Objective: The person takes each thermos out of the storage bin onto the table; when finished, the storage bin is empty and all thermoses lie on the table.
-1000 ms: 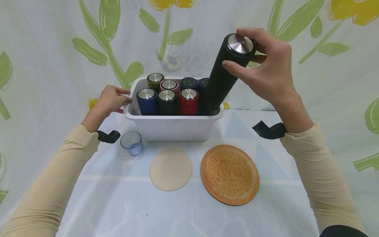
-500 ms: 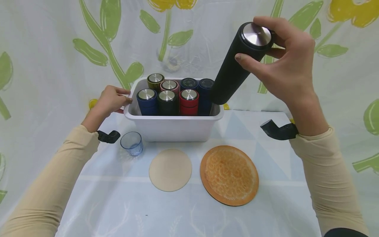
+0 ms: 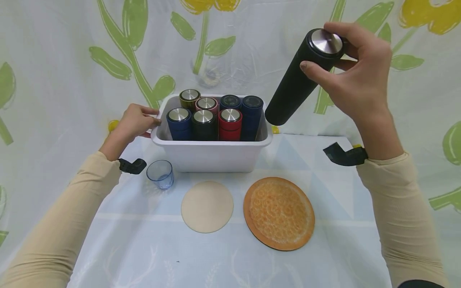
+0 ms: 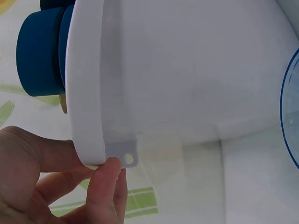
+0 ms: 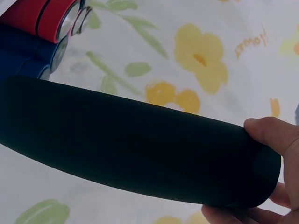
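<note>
"Fingers (image 3: 343, 31) of the right hand (image 3: 363, 74): what have they got?"

"They're curled round the upper end of a black thermos flask (image 3: 297, 88), close to its steel cap (image 3: 327, 41). It's held tilted in the air, cap end up and to the right."

"How near is its base to the white tub (image 3: 212, 158)?"

"Head view puts it just beside the right-hand rim. Whether the two touch, I can't tell."

"And the left hand (image 3: 132, 122)?"

"Pinching the tub's left edge, thumb against a small holed tab (image 4: 124, 154) under the rim."

"Any room inside?"

"Seven flasks stand in there, packed close, the red flask (image 3: 229, 128) and the black-bodied one (image 3: 204, 128) side by side at the front. I see a narrow gap at the left end, another between the navy flask (image 3: 252, 116) and the right wall."

"What about the bench (image 3: 144, 244)?"

"A bluish glass tumbler (image 3: 160, 176) near the tub's front left corner, then a cream disc (image 3: 207, 207) and a browned, pancake-patterned disc (image 3: 279, 214), a slim strip of bench between them. Right of the browned one, a wide stretch runs toward the right sleeve (image 3: 392, 208)."
</note>
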`<state>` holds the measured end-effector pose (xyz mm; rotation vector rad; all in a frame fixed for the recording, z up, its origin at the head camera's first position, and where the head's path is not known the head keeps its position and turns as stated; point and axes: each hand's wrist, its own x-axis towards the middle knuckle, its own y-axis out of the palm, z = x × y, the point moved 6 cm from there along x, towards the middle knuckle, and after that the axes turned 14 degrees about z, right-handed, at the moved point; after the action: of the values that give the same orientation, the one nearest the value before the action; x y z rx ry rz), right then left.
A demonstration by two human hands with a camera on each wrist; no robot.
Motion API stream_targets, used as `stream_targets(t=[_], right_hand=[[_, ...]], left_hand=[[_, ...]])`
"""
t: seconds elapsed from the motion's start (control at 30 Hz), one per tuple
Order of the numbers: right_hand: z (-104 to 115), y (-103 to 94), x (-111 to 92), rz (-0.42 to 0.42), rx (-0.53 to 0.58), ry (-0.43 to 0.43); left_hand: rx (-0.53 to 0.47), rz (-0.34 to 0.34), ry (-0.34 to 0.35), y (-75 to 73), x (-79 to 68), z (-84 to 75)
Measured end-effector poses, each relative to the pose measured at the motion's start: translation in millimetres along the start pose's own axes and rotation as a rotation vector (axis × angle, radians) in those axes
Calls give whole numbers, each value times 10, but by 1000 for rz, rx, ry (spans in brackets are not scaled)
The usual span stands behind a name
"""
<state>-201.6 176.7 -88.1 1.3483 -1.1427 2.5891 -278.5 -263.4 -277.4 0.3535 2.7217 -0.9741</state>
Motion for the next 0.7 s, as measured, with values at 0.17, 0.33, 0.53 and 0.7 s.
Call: stream_targets(t=[0.17, 0.33, 0.53, 0.7], right_hand=[[-223, 9, 17, -33, 20, 136], [-431, 44, 21, -40, 41, 199], [-676, 163, 13, 9, 40, 297], [-823, 355, -26, 89, 8, 328]], left_hand=[[-4, 0, -5, 1, -7, -5], [-2, -1, 3, -15, -16, -37], [-12, 4, 7, -10, -16, -34], [-15, 5, 2, 12, -6, 3]])
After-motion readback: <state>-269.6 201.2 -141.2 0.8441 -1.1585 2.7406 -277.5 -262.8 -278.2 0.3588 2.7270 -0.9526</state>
